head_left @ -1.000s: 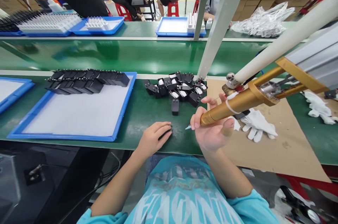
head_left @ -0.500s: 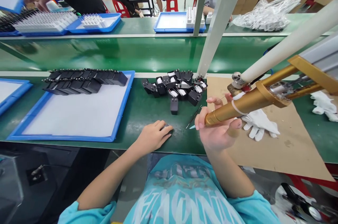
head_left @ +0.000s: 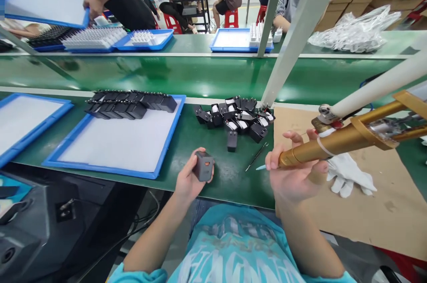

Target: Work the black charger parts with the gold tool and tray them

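My left hand (head_left: 187,181) is closed round a dark grey charger (head_left: 204,166) and holds it above the bench near its front edge. Orange slots show on the charger's upward face. My right hand (head_left: 293,176) is wrapped loosely round a gold cylindrical tool (head_left: 310,153), its fingers partly hidden behind the barrel. A pale blue tip (head_left: 261,167) points left from beside the right fingertips. Between the hands and further back lies a pile of black chargers (head_left: 238,116) with pins and white parts. Thin dark tweezers (head_left: 256,157) rest beside the pile.
At left, a blue-rimmed tray (head_left: 160,163) carries rows of black chargers (head_left: 130,105). Another tray (head_left: 36,134) stands further left. White gloves (head_left: 348,174) lie on cardboard (head_left: 383,216). A slanting white post (head_left: 302,29) rises behind the tool. Across the bench, a co-worker's hand (head_left: 94,6) holds a tray.
My left hand has turned upward and lifted the charger from the bench; before, it lay palm down there. My right hand stays on the gold tool. The view has shifted left.
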The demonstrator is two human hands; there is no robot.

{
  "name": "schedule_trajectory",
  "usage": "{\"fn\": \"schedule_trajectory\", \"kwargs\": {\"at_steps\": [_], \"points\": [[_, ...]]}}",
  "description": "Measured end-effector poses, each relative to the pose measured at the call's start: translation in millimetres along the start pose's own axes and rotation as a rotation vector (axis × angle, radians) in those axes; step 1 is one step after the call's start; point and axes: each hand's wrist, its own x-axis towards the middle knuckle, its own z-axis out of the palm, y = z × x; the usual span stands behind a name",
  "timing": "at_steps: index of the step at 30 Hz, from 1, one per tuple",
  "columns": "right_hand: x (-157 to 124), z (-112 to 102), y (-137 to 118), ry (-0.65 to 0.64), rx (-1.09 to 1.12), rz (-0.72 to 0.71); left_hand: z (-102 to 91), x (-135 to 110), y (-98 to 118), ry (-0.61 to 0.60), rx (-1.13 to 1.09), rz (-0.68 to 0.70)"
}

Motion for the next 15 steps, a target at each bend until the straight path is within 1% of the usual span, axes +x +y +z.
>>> {"fn": "schedule_trajectory", "kwargs": {"at_steps": [2, 3, 4, 5, 6, 7, 8, 9, 10, 11, 12, 13, 14, 15], "points": [[0.7, -0.9, 0.2, 0.007, -0.003, 0.003, -30.8, 8.6, 15.7, 0.177, 0.189, 0.17], [0.9, -1.4, 0.4, 0.009, -0.004, -0.001, -50.6, 14.9, 25.7, 0.316, 0.335, 0.283], [1.0, -1.9, 0.5, 0.009, -0.004, -0.006, -72.2, 22.3, 36.2, 0.448, 0.552, 0.363], [1.0, -2.5, 0.6, 0.009, -0.004, -0.012, -94.4, 30.4, 46.7, 0.537, 0.798, 0.379], [0.9, -3.2, 0.7, 0.01, -0.008, -0.016, -115.8, 38.9, 56.3, 0.594, 1.013, 0.352], [0.7, -3.8, 0.8, 0.012, -0.015, -0.019, -135.2, 47.0, 64.5, 0.618, 1.182, 0.326], [0.5, -4.5, 0.9, 0.016, -0.025, -0.021, -151.3, 54.1, 70.8, 0.588, 1.309, 0.264], [0.3, -5.0, 1.0, 0.022, -0.038, -0.02, -163.2, 59.6, 75.3, 0.526, 1.394, 0.187], [0.0, -5.4, 1.1, 0.027, -0.05, -0.015, -170.2, 63.1, 77.9, 0.484, 1.449, 0.146], [-0.3, -5.8, 1.1, 0.028, -0.06, -0.011, -171.6, 64.5, 78.9, 0.478, 1.485, 0.149], [-0.6, -6.0, 1.2, 0.026, -0.066, -0.008, -167.3, 63.9, 78.4, 0.518, 1.505, 0.204], [-0.8, -6.1, 1.3, 0.021, -0.066, -0.007, -157.3, 61.5, 76.6, 0.585, 1.509, 0.303], [-1.1, -6.1, 1.4, 0.016, -0.062, -0.007, -141.9, 57.9, 73.4, 0.653, 1.489, 0.422], [-1.3, -6.1, 1.5, 0.013, -0.058, -0.01, -121.8, 53.6, 68.9, 0.697, 1.447, 0.529]]}}
